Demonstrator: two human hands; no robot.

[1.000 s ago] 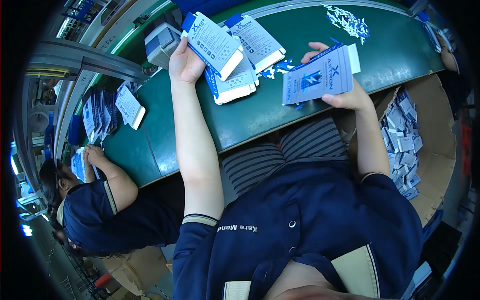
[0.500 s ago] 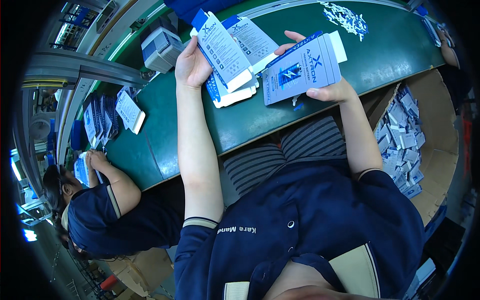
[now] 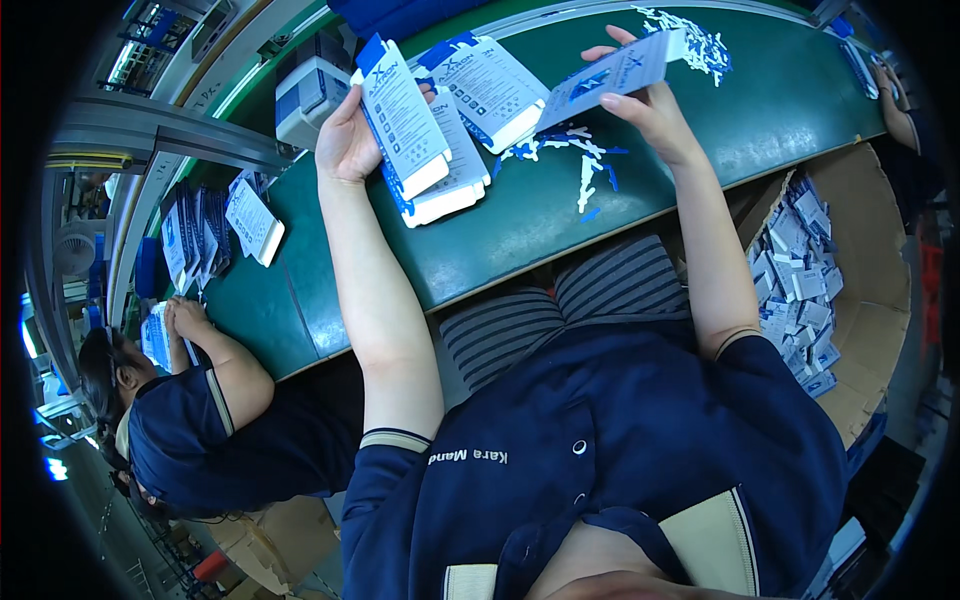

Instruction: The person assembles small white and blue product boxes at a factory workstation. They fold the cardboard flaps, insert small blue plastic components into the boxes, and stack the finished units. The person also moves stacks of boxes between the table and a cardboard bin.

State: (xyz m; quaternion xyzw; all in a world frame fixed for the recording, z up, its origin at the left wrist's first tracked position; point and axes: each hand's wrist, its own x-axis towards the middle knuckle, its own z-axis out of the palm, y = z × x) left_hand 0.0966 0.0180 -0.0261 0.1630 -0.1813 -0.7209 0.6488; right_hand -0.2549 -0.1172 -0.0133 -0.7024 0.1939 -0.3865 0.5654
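My left hand (image 3: 347, 143) is closed around the edge of a flat grey-and-blue carton (image 3: 407, 125), which is held tilted over another carton (image 3: 455, 165) lying on the green bench. Just right of it lies a further stack of flat printed cartons (image 3: 497, 85) with white edges. My right hand (image 3: 650, 118) grips a similar carton (image 3: 612, 82), thumb on the near edge and fingers behind. That carton is tipped, its battery picture seen at a slant. Below it, small blue and white paper scraps (image 3: 585, 165) lie scattered on the bench.
A larger heap of scraps (image 3: 695, 42) lies at the back. Stacked cartons (image 3: 200, 235) stand on the left, near a co-worker (image 3: 220, 420). A big cardboard bin (image 3: 870, 290) of small cartons is on the right. Another person's hand (image 3: 885, 85) shows far right.
My left hand has moved left with its carton. My right hand has lifted its carton up and away and tipped it, which uncovers the small scraps beneath.
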